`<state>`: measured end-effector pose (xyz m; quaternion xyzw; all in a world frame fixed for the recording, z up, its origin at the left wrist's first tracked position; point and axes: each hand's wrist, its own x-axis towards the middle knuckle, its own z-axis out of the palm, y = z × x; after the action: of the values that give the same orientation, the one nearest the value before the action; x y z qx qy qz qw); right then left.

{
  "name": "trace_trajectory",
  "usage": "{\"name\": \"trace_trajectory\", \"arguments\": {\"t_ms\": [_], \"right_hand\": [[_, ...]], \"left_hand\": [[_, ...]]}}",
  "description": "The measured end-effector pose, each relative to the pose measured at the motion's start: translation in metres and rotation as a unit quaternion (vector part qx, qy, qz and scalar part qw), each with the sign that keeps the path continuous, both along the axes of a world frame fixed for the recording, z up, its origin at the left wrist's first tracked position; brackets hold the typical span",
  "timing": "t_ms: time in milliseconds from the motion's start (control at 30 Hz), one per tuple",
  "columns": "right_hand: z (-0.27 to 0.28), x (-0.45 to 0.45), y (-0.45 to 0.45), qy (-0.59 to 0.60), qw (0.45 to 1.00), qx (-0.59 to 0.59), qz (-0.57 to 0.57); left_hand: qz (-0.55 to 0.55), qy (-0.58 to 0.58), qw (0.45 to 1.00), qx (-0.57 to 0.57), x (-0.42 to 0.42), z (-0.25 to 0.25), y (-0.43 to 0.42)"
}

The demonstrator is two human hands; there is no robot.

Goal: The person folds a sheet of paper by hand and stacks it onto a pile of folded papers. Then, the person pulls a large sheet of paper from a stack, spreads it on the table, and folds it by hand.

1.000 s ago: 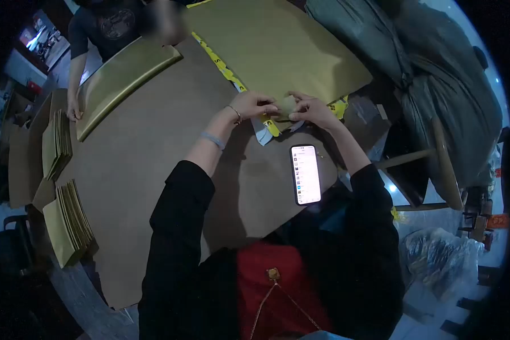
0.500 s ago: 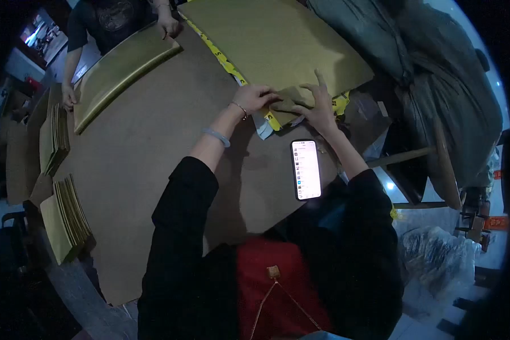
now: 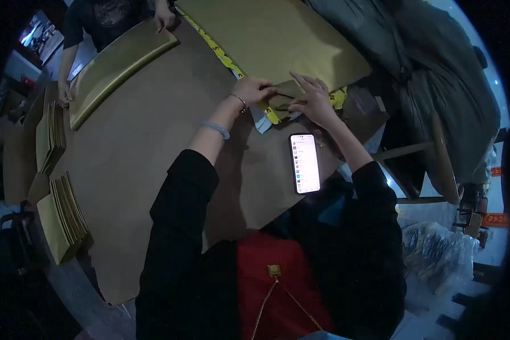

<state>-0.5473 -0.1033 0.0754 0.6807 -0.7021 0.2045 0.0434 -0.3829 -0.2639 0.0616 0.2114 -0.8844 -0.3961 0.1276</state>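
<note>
A wide sheet of golden-brown paper (image 3: pixel 289 42) lies at the upper right of the table, with yellow printed tape along its left edge. At its near corner a small flap of the paper is folded up. My left hand (image 3: pixel 251 90) pinches the left side of that flap between thumb and fingers. On the flap's right side my right hand (image 3: pixel 316 103) grips the paper with thumb and lower fingers, its upper fingers stretched out over it. The fingertips partly hide the fold. Just below the hands rests a lit phone (image 3: pixel 304 164), screen up.
Across the brown-covered table (image 3: pixel 147 147), a co-worker's hands hold a curved golden-brown sheet (image 3: pixel 122 65). Stacks of folded paper (image 3: pixel 65 218) stand at the left edge. Dark green cloth (image 3: pixel 447 85) covers something at right, beside a wooden chair frame (image 3: pixel 445 158).
My right hand has turned and drawn its fingers down onto the folded flap; its raised index finger now leans left. My left hand stays at the flap. The whole view has shifted slightly.
</note>
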Motion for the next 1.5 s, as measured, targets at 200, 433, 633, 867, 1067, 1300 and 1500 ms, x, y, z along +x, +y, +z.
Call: {"name": "trace_trajectory", "arguments": {"t_ms": [200, 433, 633, 867, 1067, 1300, 1500], "right_hand": [[-0.010, -0.020, -0.015, -0.023, 0.999, 0.024, 0.017], [0.012, -0.011, -0.013, -0.079, 0.992, 0.094, -0.005], [0.012, -0.013, -0.013, -0.267, 0.950, 0.162, -0.024], [-0.003, -0.027, -0.012, -0.364, 0.923, 0.122, 0.014], [-0.003, -0.020, -0.011, -0.405, 0.912, 0.062, 0.018], [-0.008, -0.004, -0.017, -0.150, 0.981, -0.098, -0.074], [0.007, 0.007, 0.020, -0.207, 0.955, -0.179, -0.116]], "left_hand": [[0.002, 0.018, 1.000, -0.024, -0.004, -0.014, -0.004], [0.003, -0.025, 0.999, -0.025, 0.002, 0.004, 0.001], [0.002, 0.029, 0.999, -0.030, -0.006, -0.017, -0.006], [-0.011, 0.020, 0.999, 0.025, -0.003, -0.013, -0.005], [0.004, -0.002, 1.000, 0.025, 0.001, -0.003, -0.001], [-0.020, -0.021, 1.000, 0.001, -0.003, -0.011, -0.001], [0.095, 0.021, 0.995, 0.006, -0.014, -0.007, -0.002]]}}
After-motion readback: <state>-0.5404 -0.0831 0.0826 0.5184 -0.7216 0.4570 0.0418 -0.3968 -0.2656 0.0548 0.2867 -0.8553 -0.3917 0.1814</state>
